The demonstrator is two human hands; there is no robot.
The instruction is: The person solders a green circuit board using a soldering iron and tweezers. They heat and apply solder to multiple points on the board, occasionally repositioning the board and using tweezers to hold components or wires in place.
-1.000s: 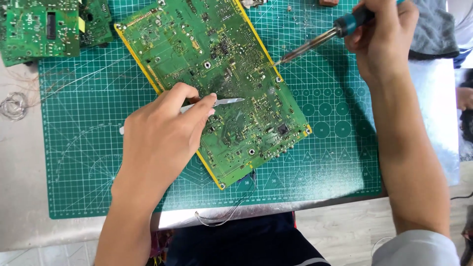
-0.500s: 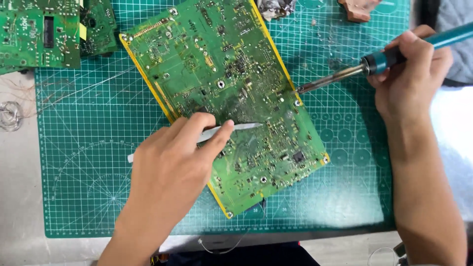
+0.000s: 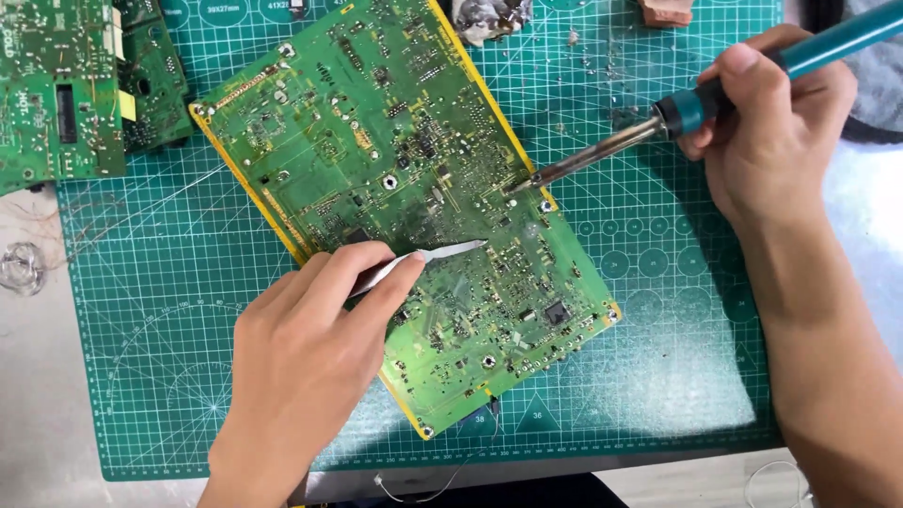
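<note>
**Two hands, two tools over one green circuit board**

Two tools meet over the large circuit board [image 3: 404, 207], which lies tilted on the green cutting mat [image 3: 658, 357], its long axis running from far left to near right. The mat gives a flat, gridded bed for the work, and the slanted lay seems to let both hands come in from opposite sides without crossing.

Left hand [image 3: 301, 376]: enters from the near edge, palm down, knuckles toward the camera. Thumb and forefinger are pinched around metal tweezers [image 3: 423, 259], the other fingers curled beneath. The tweezer tips point right and rest at the board's middle, just near of the iron's tip. The pinch grip looks suited to steadying or lifting a small part.

Right hand [image 3: 771, 132]: comes in from the right, forearm running along the mat's right edge. It is closed around the teal handle of a soldering iron [image 3: 640, 141], held like a pen well back from the hot end. The shaft slopes down to the left, its tip at the board's yellow right border.

Elsewhere: smaller green boards [image 3: 66, 94] lie at the far left, partly off the mat. A lump of solder scrap [image 3: 489, 19] sits at the far edge. A thin loose wire [image 3: 433, 484] lies at the near edge.
</note>
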